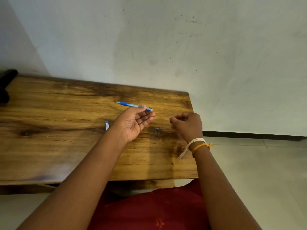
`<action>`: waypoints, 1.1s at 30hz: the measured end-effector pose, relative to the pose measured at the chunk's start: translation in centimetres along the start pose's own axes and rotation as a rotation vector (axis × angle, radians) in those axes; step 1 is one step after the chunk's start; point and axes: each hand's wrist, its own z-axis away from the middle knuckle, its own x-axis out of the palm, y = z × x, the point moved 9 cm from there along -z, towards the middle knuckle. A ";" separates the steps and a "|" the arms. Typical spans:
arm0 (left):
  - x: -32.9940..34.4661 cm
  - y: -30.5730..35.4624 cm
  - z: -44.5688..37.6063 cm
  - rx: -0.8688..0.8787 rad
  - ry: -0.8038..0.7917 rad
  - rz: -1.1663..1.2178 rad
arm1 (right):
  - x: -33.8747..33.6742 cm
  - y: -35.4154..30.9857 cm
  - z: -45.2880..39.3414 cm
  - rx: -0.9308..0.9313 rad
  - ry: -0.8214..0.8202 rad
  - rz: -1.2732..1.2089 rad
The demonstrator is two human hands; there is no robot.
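Note:
A blue pen (131, 105) lies on the wooden table (66, 113), tip pointing left. My left hand (134, 123) hovers just in front of it, palm turned up and to the right, fingers relaxed and nearly straight. Its thumb tip overlaps the pen's right end; I cannot tell whether it touches. To the right, my right hand (186, 125) is curled, thumb and fingertips drawn together, and nothing shows between them. That wrist wears white and orange threads (197, 144). A small blue-and-white piece (106, 125) lies by my left wrist. A tiny grey piece (157, 129) lies between my hands.
The table's far edge runs along a pale wall (166, 47), and its right edge (193, 130) ends near my right hand. A black object (6, 83) sits at the table's far left. Pale floor tiles (257, 171) lie to the right, and red clothing (149, 209) is below.

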 end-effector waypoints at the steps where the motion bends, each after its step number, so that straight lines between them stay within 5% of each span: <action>1: 0.0 0.1 0.1 0.001 0.003 0.001 | 0.3 -0.7 0.2 0.002 -0.021 -0.129; 7: -0.5 0.8 0.6 0.014 -0.008 0.024 | 3.5 -3.5 2.0 0.072 -0.232 -0.691; 33: -0.8 1.6 0.6 0.027 -0.063 -0.057 | 4.7 -4.9 2.2 -0.095 -0.198 -0.481</action>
